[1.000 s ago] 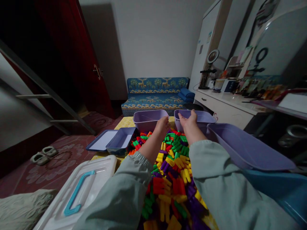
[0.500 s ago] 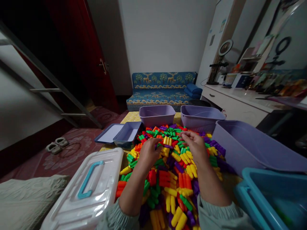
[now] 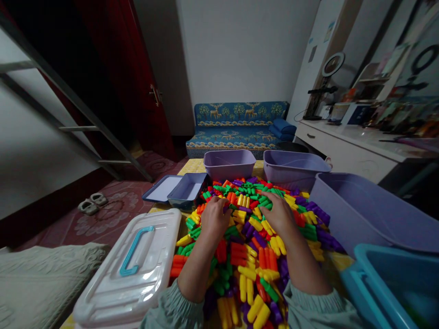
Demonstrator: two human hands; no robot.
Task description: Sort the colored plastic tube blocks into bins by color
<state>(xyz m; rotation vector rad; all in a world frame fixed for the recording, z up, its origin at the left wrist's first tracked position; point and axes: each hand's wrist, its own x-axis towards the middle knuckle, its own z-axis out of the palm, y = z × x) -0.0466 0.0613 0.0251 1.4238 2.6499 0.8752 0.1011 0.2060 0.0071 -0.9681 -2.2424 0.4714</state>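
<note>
A wide heap of plastic building pieces (image 3: pixel 255 224) in red, yellow, green, orange and purple covers the table in front of me. My left hand (image 3: pixel 216 215) is over the left side of the heap with its fingers curled together. A bit of a purple piece (image 3: pixel 225 208) shows at its fingertips; the rest is hidden by the hand. Across from it, my right hand (image 3: pixel 278 212) reaches over the heap's right side, thumb and fingers apart. Green pieces (image 3: pixel 265 201) lie right at its fingertips, and I cannot tell whether they touch.
Purple bins (image 3: pixel 229 165) (image 3: pixel 295 164) (image 3: pixel 363 214) line the back and right. A blue tub (image 3: pixel 373 274) stands front right. At left are a white lid with a blue handle (image 3: pixel 154 219), a dark box (image 3: pixel 185 192) and its lid (image 3: pixel 157 188). A patterned sofa (image 3: pixel 240 132) is behind.
My right hand's fingers have gone from pinched together to spread, lower over the green pieces. My left hand stays curled in about the same place. The view has shifted slightly.
</note>
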